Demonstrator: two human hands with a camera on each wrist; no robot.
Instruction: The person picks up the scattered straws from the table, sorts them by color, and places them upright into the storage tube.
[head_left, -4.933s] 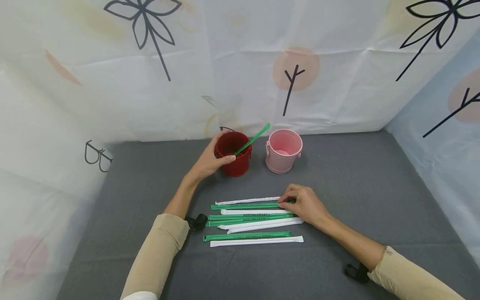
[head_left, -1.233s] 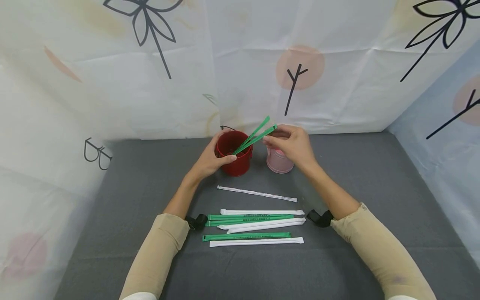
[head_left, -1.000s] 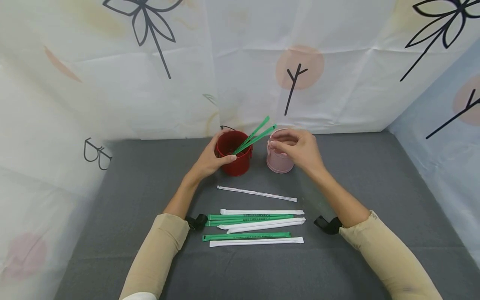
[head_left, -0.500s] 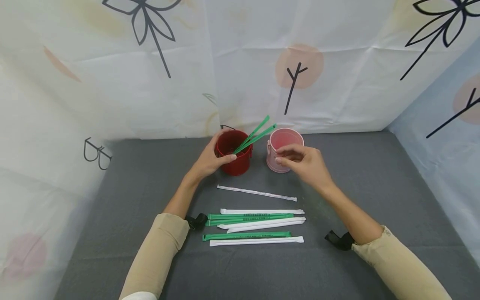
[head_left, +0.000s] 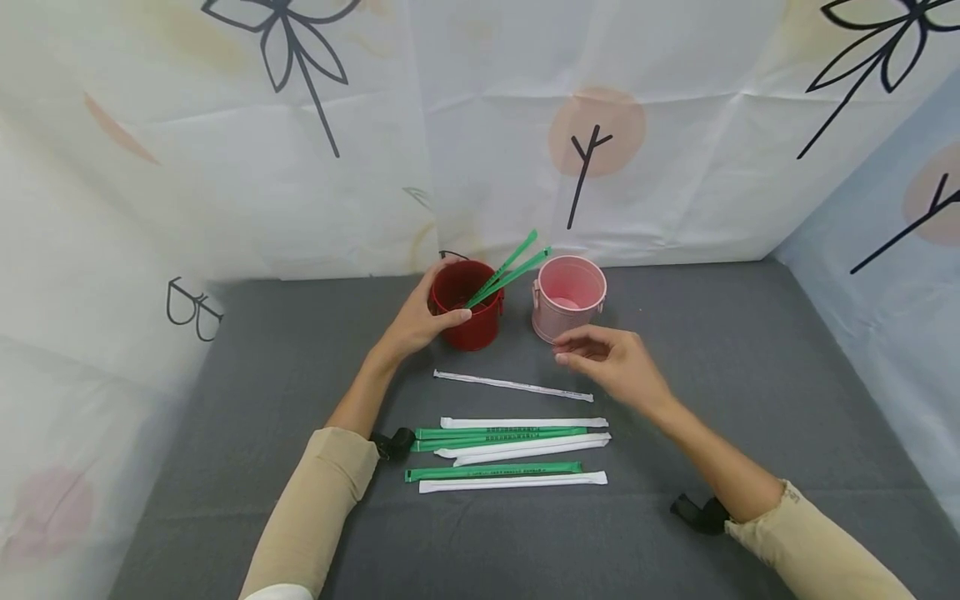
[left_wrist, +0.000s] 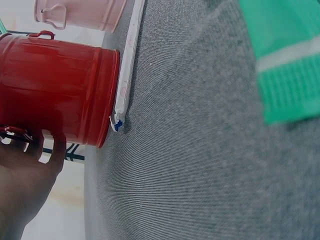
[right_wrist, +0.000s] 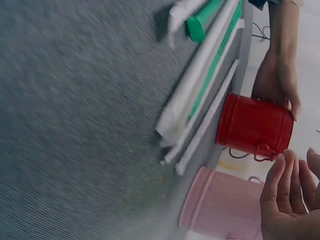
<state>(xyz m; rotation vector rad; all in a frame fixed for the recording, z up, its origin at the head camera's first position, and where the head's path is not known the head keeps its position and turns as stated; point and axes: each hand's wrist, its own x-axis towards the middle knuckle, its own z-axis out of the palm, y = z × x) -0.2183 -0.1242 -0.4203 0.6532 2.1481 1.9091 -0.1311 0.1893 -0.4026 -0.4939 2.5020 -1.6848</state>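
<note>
With fingers and thumb round its left side, my left hand (head_left: 416, 325) holds a small red metal bucket (head_left: 476, 335), which stands upright on the grey cloth. Two green paper-wrapped straws (head_left: 517, 271) lean out of it to the right. My right hand (head_left: 618, 367) hovers in front of the pink bucket (head_left: 555, 323), fingers loosely bent and nothing between them. Below that hand, a thin white wrapped straw (head_left: 517, 386) lies slightly aslant. In the right wrist view the fingers (right_wrist: 284, 187) are slightly spread.
Several more wrapped straws lie crosswise nearer the front: a white straw (head_left: 525, 423), green straws (head_left: 480, 445) beside more white ones, then a green straw (head_left: 487, 473) and a white straw (head_left: 513, 482) foremost. A patterned white cloth wall (head_left: 480, 183) rises right behind the buckets.
My right hand took a green straw from the row, put it into the red bucket, let go, and drew back toward the front right. The thin white straw shifted back and aslant.
</note>
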